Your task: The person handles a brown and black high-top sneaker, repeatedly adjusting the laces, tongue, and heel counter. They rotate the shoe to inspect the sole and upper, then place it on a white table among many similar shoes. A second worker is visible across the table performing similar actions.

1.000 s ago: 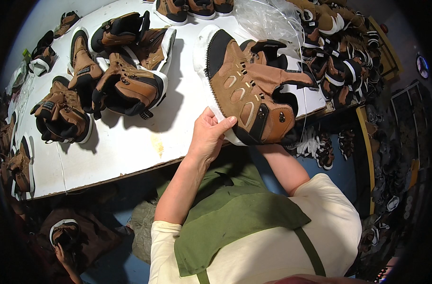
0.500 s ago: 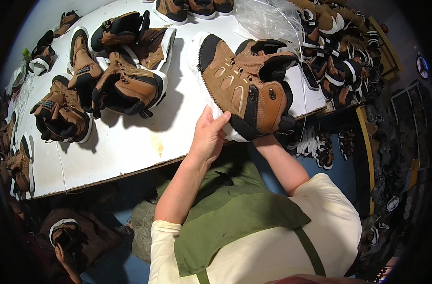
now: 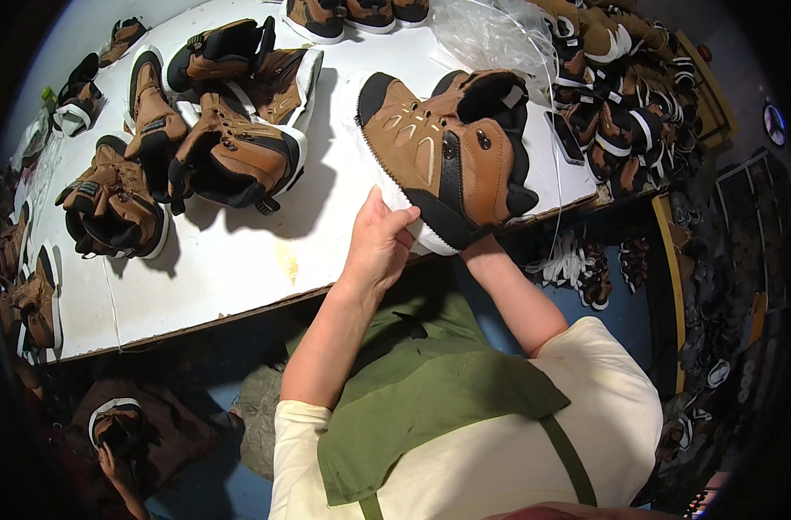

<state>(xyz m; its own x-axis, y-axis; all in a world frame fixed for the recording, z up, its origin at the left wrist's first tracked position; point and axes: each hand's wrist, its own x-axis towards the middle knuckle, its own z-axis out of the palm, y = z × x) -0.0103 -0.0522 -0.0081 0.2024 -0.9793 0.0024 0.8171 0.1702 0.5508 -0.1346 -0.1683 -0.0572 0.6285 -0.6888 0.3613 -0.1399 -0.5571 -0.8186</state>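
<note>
A brown high-top shoe (image 3: 413,143) with black toe and heel parts and a white sole is held up over the near edge of the table, its side turned toward me and toe pointing up to the left. My left hand (image 3: 382,230) is closed on the sole's edge, thumb on the near side. The right forearm (image 3: 517,299) runs up behind the heel; its hand is hidden by the shoe, so its fingers cannot be seen. To the left lies a group of similar brown shoes (image 3: 239,147), some on their sides. A single pair (image 3: 114,199) stands near them.
The white table (image 3: 231,277) ends just before my apron. Clear plastic bags (image 3: 486,39) lie at the back, beside a phone (image 3: 565,137). A large heap of shoes (image 3: 629,113) rises at the right. At lower left, another person's hand (image 3: 114,464) touches a shoe.
The held shoe has tilted a little, so more of its ankle opening shows and its side faces up more. My left hand keeps its grip in nearly the same place.
</note>
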